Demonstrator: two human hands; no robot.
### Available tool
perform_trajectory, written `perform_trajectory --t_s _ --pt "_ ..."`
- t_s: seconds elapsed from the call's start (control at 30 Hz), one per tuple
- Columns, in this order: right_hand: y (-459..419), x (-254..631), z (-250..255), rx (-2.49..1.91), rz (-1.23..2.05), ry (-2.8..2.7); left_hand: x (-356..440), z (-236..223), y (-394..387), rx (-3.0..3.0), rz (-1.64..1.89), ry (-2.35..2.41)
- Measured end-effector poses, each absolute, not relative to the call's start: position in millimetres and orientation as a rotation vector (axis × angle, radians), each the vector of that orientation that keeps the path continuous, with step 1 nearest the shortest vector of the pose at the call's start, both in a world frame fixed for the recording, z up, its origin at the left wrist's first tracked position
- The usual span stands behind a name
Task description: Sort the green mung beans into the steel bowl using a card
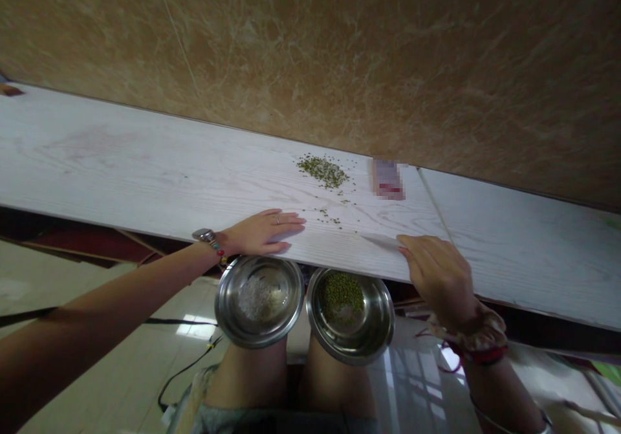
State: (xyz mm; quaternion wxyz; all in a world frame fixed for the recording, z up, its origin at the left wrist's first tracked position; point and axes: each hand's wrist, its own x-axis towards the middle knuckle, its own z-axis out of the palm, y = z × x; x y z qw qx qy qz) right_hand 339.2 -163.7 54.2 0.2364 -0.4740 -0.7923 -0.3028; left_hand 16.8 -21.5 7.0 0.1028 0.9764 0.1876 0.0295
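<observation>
My left hand (266, 232) lies flat on the front edge of the white board, fingers stretched out and holding nothing. My right hand (436, 272) pinches a thin pale card-like piece (381, 240), its tip near a few loose green beans. A small pile of green beans mixed with white grains (323, 171) lies on the board, with several stray beans in front of it. Below the board, a steel bowl with white grains (226, 321) rests at my left knee. Beside it, a steel bowl with green beans (383, 330) rests at my right knee.
The long white wooden board (145, 162) runs across the view against a brown marbled wall (310, 52). A blurred-out flat rectangular item (388, 178) lies right of the pile. A dark cable (182, 372) trails over the shiny tiled floor at lower left.
</observation>
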Motion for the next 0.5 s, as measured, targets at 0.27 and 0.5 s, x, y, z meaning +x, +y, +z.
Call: perform_trajectory --t_s 0.27,0.5 --pt "-162.6 335.3 52.8 -1.266 -0.755 -2.223 16.1 5.9 -21.0 2.872 0.103 0.554" --pt "-153.0 342.8 53.2 -1.315 -0.882 -2.177 16.5 5.8 -21.3 2.872 0.117 0.551"
